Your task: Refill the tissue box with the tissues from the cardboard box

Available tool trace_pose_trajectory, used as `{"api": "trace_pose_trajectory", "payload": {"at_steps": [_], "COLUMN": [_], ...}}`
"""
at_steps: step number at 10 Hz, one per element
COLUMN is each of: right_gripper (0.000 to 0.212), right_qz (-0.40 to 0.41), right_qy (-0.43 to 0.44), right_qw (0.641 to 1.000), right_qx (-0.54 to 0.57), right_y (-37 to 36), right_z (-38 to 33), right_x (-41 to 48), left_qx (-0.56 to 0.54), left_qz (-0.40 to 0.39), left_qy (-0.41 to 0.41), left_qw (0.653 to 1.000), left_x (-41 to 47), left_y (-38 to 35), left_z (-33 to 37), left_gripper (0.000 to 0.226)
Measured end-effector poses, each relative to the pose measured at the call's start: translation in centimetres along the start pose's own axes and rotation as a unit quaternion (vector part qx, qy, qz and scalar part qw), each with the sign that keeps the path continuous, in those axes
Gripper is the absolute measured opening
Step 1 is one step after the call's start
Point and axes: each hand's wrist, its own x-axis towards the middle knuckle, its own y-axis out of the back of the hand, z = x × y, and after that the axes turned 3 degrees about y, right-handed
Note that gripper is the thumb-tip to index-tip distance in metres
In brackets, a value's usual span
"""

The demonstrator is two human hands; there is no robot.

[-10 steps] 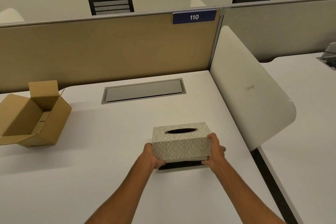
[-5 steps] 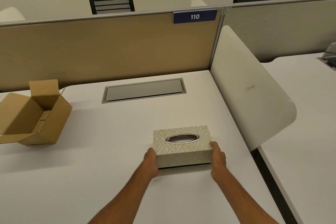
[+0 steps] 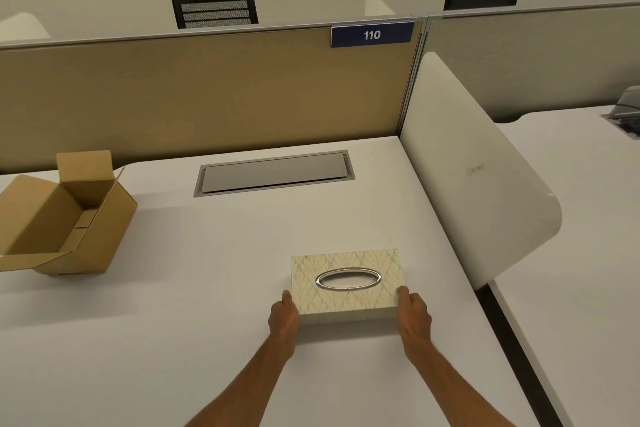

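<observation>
A cream leaf-patterned tissue box (image 3: 346, 302) with a silver oval slot lies flat on the white desk (image 3: 207, 288), slot facing up. My left hand (image 3: 284, 315) grips its left end and my right hand (image 3: 414, 317) grips its right end. No tissue shows through the slot. At the far left stands the brown cardboard box (image 3: 65, 218), tipped on its side with flaps open; its visible inside shows no tissues.
A grey cable hatch (image 3: 273, 173) is set into the desk behind the tissue box. A tan partition (image 3: 207, 94) closes the back, and a white curved divider (image 3: 478, 177) stands on the right. A second desk (image 3: 588, 218) lies beyond the divider.
The tissue box cover came down from a tilted, raised position over a dark base until it sits flat on the desk. Both hands stayed on its ends.
</observation>
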Motion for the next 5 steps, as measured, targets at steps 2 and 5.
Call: {"api": "trace_pose_trajectory", "payload": {"at_steps": [2, 5], "right_gripper": [0.042, 0.055], "right_qz": [0.018, 0.105], "right_qy": [0.036, 0.253], "right_qw": [0.998, 0.929], "right_qx": [-0.054, -0.251], "right_y": [0.6, -0.4], "right_z": [-0.1, -4.5], "right_x": [0.4, -0.5], "left_qx": [0.099, 0.198], "left_qz": [0.023, 0.067], "left_qy": [-0.089, -0.261], "left_qw": [0.991, 0.943], "left_x": [0.1, 1.3], "left_y": [1.2, 4.9], "left_z": [0.4, 3.7], "left_gripper": [0.052, 0.050]}}
